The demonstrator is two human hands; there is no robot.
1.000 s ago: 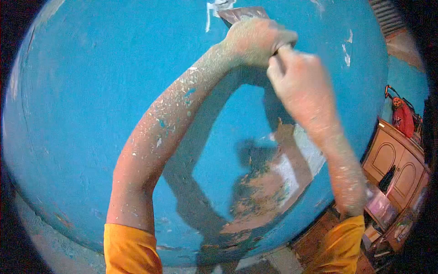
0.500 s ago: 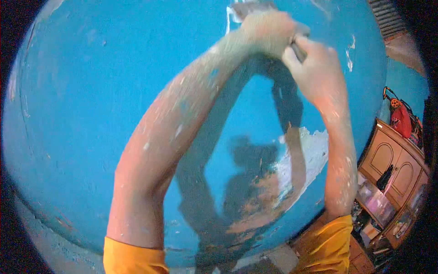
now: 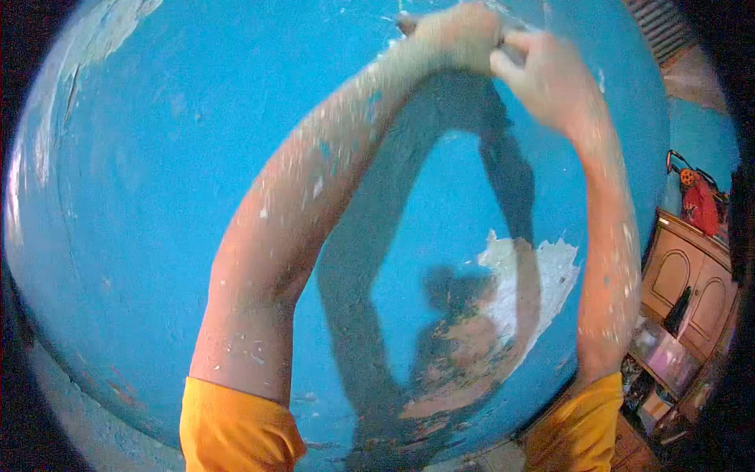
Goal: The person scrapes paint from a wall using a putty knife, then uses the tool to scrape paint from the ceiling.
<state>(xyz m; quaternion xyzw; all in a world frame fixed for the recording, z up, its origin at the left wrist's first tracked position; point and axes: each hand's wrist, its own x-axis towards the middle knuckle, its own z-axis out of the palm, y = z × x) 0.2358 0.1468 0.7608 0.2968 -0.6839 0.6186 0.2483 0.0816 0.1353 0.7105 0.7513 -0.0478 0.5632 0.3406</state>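
Note:
In front of me is a blue painted wall (image 3: 259, 102), and both of my arms, flecked with pale paint chips, reach to its upper part. My left hand (image 3: 460, 38) is wrapped round a scraper, and a dark bit of the scraper (image 3: 406, 24) pokes out on its left side. My right hand (image 3: 546, 75) grips the handle end just to the right, fingers closed. Most of the tool is hidden behind the hands, which are blurred by motion. White scrape marks show on the paint beside them.
Lower on the wall, a bare patch (image 3: 543, 271) shows white and brown under the paint. More paint is worn off at the upper left. To the right stand a wooden cabinet (image 3: 684, 267) with a red item (image 3: 698, 206) on top, and cluttered shelves below.
Both hands have shifted slightly up with the scraper, and its flat blade, visible before, is now mostly hidden. The bare patch and cabinet sit lower and further right in view.

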